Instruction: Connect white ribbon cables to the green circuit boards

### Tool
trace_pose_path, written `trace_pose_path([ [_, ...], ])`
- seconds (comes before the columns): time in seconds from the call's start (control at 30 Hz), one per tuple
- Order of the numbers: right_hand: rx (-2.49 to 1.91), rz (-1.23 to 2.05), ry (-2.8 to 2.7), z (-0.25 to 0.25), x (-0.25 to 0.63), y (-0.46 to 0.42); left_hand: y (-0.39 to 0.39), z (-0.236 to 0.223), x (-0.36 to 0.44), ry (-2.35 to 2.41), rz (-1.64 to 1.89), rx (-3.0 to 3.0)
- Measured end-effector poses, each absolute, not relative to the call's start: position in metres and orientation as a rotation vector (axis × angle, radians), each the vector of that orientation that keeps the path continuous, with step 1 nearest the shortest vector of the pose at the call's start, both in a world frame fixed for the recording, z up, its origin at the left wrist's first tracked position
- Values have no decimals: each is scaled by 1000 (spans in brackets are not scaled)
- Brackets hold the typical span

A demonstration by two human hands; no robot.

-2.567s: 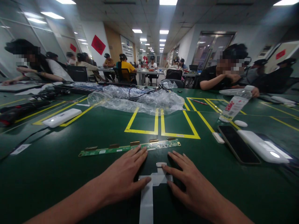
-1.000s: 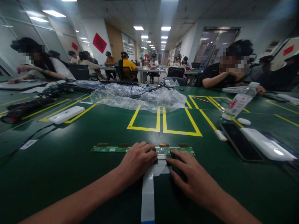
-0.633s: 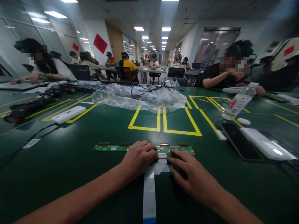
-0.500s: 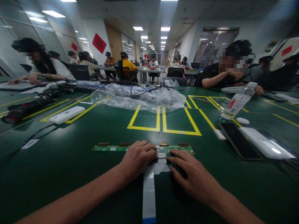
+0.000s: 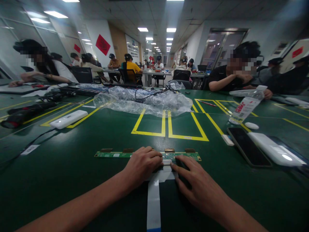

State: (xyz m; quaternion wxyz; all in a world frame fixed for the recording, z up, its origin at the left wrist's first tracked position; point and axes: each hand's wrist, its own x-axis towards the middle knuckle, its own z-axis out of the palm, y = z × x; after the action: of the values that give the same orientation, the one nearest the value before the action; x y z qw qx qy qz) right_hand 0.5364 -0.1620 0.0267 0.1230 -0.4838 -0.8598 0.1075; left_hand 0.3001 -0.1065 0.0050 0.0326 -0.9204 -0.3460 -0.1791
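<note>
A long, narrow green circuit board lies crosswise on the table, with several brown tabs along its far edge. At its middle is a pale connector, from which a white flat ribbon cable with a folded, wider upper part runs down toward me. My left hand lies over the board left of the connector, its fingers bent together at the cable's left side and its thumb hidden. On the other side, my right hand has its fingers apart. Its index fingertip touches the connector's right end, and its thumb is by the cable's right edge.
Clear plastic wrap with black cables lies beyond yellow tape outlines. On the right are a tilted bottle, a dark phone and a white device. A white power bank lies left. Other people sit around.
My right hand has shifted slightly left, its index fingertip now at the connector's end. My left hand, the board and the cable look almost unchanged.
</note>
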Motion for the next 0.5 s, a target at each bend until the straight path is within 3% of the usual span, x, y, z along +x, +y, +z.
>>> trace_pose_path([
  [0.5,-1429,362,-2485,26,536,-162,-106,6,300,-1056,-531,-2832],
])
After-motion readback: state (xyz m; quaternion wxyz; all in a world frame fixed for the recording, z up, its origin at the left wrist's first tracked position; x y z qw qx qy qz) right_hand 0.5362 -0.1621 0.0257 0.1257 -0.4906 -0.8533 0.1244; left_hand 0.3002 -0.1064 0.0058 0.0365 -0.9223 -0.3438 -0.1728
